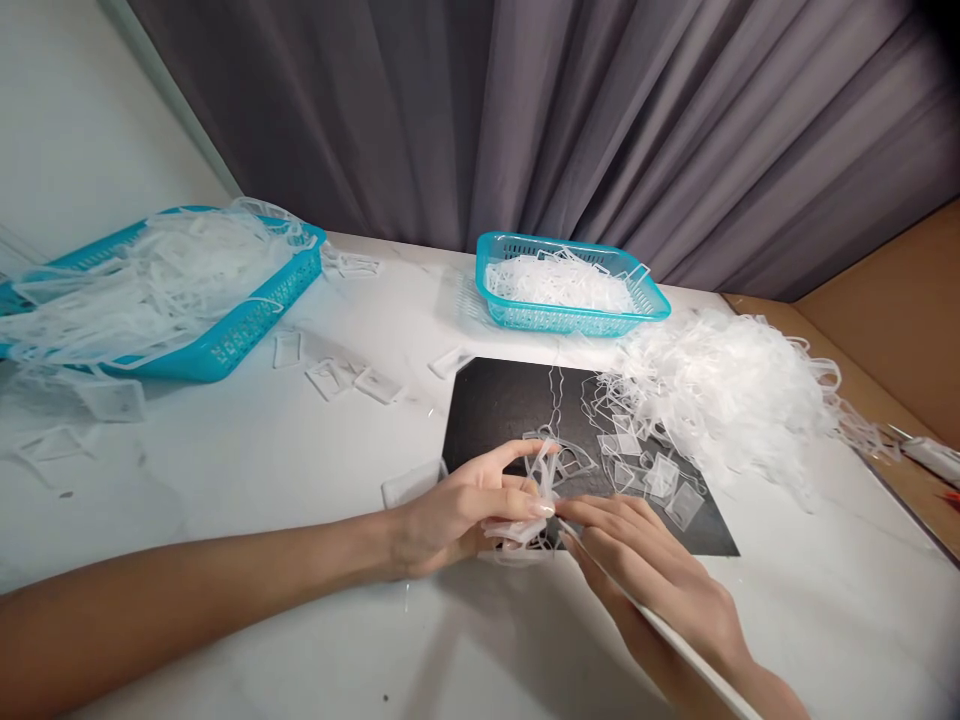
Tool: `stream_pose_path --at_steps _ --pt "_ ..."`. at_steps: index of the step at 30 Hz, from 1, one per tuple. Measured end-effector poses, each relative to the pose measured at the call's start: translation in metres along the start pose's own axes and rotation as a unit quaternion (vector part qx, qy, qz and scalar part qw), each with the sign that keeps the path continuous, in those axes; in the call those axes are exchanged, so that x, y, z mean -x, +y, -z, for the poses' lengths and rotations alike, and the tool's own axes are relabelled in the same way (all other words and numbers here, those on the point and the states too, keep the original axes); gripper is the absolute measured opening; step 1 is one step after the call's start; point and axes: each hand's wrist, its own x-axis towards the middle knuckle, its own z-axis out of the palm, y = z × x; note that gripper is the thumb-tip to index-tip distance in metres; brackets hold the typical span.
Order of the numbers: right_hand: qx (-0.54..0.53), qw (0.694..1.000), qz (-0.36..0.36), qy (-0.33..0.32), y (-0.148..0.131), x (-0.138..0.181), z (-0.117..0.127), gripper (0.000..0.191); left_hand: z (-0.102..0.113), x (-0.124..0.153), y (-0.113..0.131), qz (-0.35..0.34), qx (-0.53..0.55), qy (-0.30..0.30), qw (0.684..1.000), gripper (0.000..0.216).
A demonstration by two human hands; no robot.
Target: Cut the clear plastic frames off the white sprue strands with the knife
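Observation:
My left hand (480, 505) is closed on a bunch of translucent plastic pieces (517, 530), thumb pressed on top and index finger stretched past them. My right hand (652, 560) meets it at the fingertips, closed on a long thin white stick-like tool (697, 650). The tool slants from the fingertips down along the hand; its tip is too small to make out. Under both hands lies a black mat (495, 410). Loose clear rectangular pieces (660, 475) and thin curly frames (574, 460) are scattered on it.
A blue basket (247, 335) heaped with translucent strips stands at the left. Another blue basket (577, 322) with white pieces is at the back. A large pile of plastic strips (735, 390) sits at the right. A white-handled tool (930, 455) lies at the far right edge.

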Motion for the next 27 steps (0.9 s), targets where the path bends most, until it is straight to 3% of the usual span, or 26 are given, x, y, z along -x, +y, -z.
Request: stream_pose_path --at_steps 4,16,23,27 --pt "0.002 0.999 -0.019 -0.040 0.000 -0.004 0.007 0.020 0.001 0.000 -0.001 0.018 -0.010 -0.009 1.000 0.064" --pt "-0.027 0.964 -0.263 -0.026 0.018 0.003 0.026 0.013 0.000 0.000 -0.001 0.038 -0.049 -0.012 0.998 0.063" --pt "-0.009 0.920 -0.389 0.053 0.034 0.004 0.035 0.019 -0.003 0.001 -0.002 0.024 -0.103 -0.006 0.994 0.064" --pt "-0.040 0.918 -0.387 0.077 0.036 0.005 0.038 0.022 -0.006 0.002 -0.001 -0.002 -0.129 -0.007 0.992 0.053"
